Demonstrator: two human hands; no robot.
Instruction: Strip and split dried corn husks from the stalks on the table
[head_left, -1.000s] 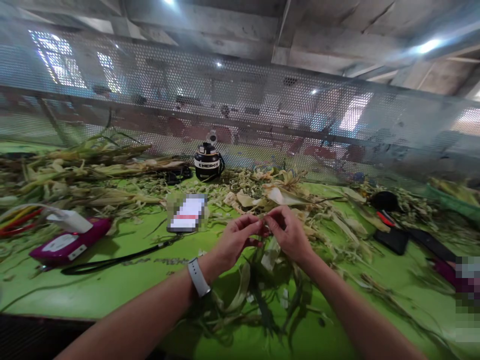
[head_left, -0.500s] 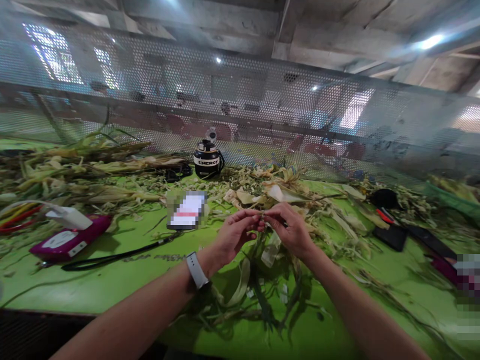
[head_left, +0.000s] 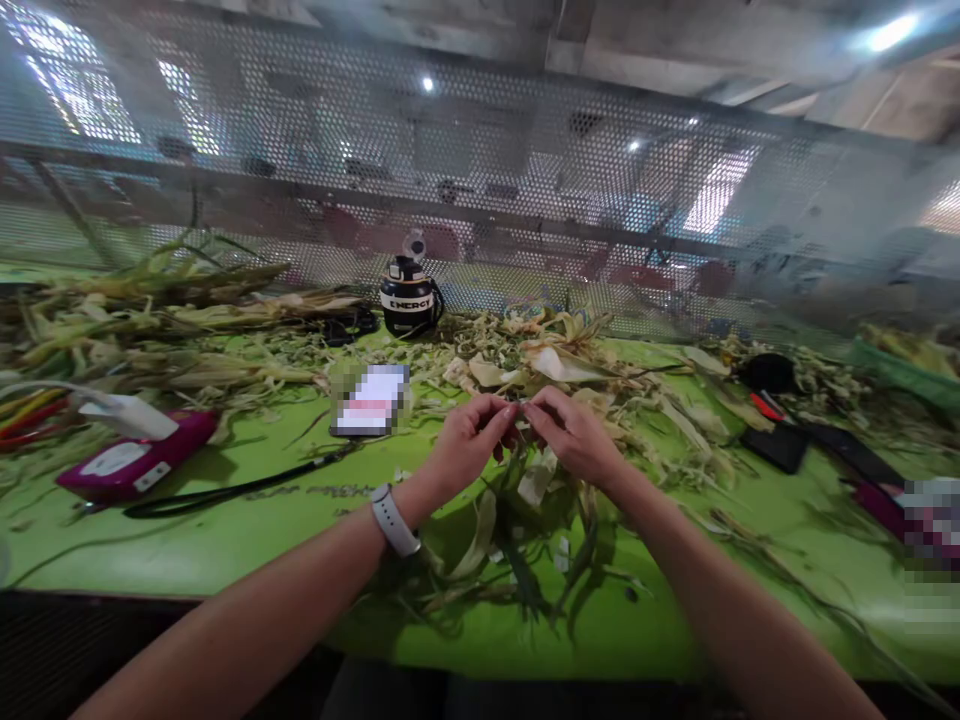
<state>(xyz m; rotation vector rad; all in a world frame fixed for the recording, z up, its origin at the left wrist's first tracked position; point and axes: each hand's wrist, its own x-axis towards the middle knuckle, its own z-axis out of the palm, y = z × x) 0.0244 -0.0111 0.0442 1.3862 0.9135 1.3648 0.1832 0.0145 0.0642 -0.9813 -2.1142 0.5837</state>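
My left hand [head_left: 466, 440], a pale-strapped watch [head_left: 394, 520] on its wrist, meets my right hand [head_left: 576, 438] over the middle of the green table. Thumbs and fingertips of both are pinched together, almost touching, on a thin piece of corn husk mostly hidden by the fingers. Just below them lie a pale husk piece [head_left: 537, 476], a curled husk strip [head_left: 477, 535] and dark green strips [head_left: 527, 580]. A heap of dry corn husks [head_left: 562, 362] lies right behind the hands.
A phone [head_left: 370, 400] and a purple device with a white plug [head_left: 142, 457] lie to the left. Behind stands a black bottle [head_left: 408, 300] before a perforated metal screen [head_left: 510, 190]. Long husks [head_left: 150, 330] are piled at left; a black wallet-like item [head_left: 776, 447] lies right.
The view has tilted down slightly, so things sit higher in the picture. My left fingers have curled in more, and both hands remain pinched together at the same spot.
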